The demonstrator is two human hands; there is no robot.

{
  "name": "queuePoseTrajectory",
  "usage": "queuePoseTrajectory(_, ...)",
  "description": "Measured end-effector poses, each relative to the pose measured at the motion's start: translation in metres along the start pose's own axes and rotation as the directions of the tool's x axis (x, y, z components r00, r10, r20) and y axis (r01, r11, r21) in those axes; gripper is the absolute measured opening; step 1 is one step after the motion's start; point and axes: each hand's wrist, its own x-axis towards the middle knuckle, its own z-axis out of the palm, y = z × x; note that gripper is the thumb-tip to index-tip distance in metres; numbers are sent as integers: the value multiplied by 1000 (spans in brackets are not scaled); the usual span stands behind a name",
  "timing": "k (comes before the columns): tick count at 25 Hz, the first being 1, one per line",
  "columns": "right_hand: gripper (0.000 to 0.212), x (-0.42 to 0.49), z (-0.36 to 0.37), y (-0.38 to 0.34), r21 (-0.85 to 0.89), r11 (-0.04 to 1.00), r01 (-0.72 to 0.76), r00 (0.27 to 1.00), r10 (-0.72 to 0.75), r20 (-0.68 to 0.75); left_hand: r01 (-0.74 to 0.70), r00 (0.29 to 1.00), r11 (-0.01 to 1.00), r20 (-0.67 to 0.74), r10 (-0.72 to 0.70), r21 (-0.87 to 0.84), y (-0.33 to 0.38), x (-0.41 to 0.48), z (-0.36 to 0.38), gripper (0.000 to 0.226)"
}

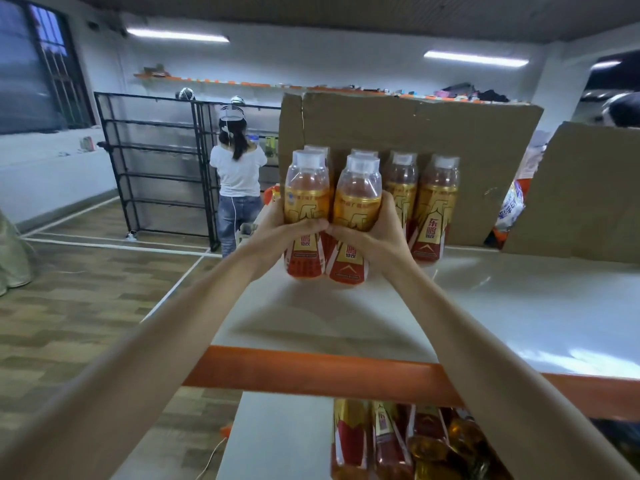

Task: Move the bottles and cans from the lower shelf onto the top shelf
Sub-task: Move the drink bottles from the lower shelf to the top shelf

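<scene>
Both arms stretch forward, fingertips meeting. The left hand [277, 232] wraps the left bottle [306, 199], the right hand [375, 235] the right bottle [358, 202], both upright near the top shelf's [502, 306] left edge.

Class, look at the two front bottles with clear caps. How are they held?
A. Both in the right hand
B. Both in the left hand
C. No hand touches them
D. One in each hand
D: the left hand grips the left bottle and the right hand grips the right bottle, side by side over the top shelf.
</scene>
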Motion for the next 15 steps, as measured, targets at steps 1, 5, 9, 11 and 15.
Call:
queuePoseTrajectory(1,84,-1,-2,0,-21,1000,13,1000,-13,2,10,1000,1000,-6,-10,12,-1,0,-1,56)
queuePoseTrajectory(5,97,3,-9,8,-142,988,56,997,-62,-36,53,997,987,-56,-45,152,0,-4,-5,67)
queuePoseTrajectory(9,98,1,-11,9,-157,987,43,999,-43,0,50,993,975,-113,-26,215,-2,-4,-9,68)
queuePoseTrajectory(11,93,-1,-11,5,-166,985,52,999,-53,-4,37,991,968,-134,-3,248,-3,-4,-13,69)
queuePoseTrajectory(15,81,-3,-10,2,-223,972,68,998,-70,0,-3,986,948,-155,55,319,-8,-2,-14,70)
